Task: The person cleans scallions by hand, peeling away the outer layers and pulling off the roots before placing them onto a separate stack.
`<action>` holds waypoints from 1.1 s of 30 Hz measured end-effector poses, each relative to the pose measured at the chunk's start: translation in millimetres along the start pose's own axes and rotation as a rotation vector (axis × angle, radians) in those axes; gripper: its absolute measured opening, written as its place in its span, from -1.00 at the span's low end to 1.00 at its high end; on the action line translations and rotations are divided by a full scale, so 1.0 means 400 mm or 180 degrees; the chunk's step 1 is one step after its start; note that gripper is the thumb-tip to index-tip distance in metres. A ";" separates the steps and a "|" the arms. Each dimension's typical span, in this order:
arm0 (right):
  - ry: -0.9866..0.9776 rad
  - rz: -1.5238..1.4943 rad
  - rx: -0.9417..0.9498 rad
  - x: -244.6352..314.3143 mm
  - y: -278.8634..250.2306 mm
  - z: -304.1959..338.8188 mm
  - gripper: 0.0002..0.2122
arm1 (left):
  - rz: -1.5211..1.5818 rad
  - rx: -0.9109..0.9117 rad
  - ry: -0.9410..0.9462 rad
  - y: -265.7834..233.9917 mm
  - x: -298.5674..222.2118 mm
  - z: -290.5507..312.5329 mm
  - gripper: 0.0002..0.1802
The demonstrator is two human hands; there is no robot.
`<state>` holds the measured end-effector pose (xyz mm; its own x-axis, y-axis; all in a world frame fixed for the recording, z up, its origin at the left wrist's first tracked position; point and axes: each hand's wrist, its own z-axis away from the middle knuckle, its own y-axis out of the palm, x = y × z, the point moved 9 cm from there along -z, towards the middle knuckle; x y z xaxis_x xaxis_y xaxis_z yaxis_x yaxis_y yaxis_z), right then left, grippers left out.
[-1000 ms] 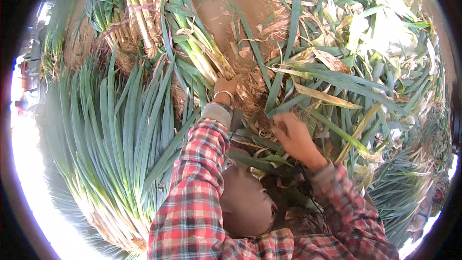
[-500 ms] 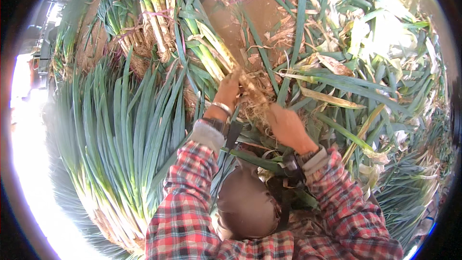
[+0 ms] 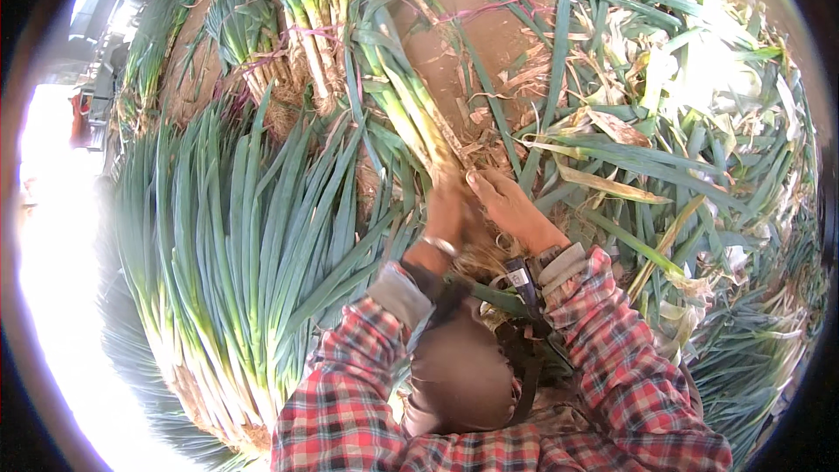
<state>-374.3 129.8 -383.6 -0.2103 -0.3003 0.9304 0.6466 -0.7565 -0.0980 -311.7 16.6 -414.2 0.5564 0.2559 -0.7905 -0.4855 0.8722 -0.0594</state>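
Note:
A few long green onions (image 3: 411, 109) slant down toward me, leaves away and root end near my body. My left hand (image 3: 444, 208) is closed round their pale lower stalks. Close on its right is my right hand (image 3: 516, 208), thumb and fingers drawn together beside the stalks. A thin brown, dry-looking strip (image 3: 448, 133) along the onions runs down to those fingertips; whether they grip it is hidden. The roots below the hands are blurred.
Loose green onions (image 3: 218, 271) lie in a large pile at left. Bundles tied with pink string (image 3: 316, 31) stand beyond it. Stripped leaves (image 3: 647, 157) heap up at right, with dry scraps on the brown ground (image 3: 437, 44). A dark rounded thing (image 3: 459, 376) is below my hands.
My right hand has shifted from the root end up along the stalks, close to my left hand. My left hand and the onions have come nearer to my body.

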 end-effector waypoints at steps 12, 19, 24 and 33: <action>0.0569 -0.1316 0.0840 0.192 -0.122 0.529 -0.60 | -0.2521 0.3551 -0.0144 0.260 -0.164 0.519 -0.54; 0.0836 -0.1124 0.0448 0.262 -0.180 0.987 -0.51 | -0.1974 0.2556 -0.0370 0.150 -0.240 0.464 -0.43; -0.0461 0.0978 -0.0202 0.300 -0.172 1.194 -0.43 | 0.0143 0.2649 -0.0477 0.285 -0.276 0.630 -0.39; -0.0872 0.0060 -0.0551 0.286 -0.158 1.188 -0.53 | 0.1169 0.2854 0.1479 0.431 -0.547 0.914 -0.57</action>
<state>-90.6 419.2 -103.3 0.0210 -0.1654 0.9860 0.5092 -0.8469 -0.1529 -270.8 263.2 -28.6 0.0744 0.5460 -0.8345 0.2063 0.8103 0.5486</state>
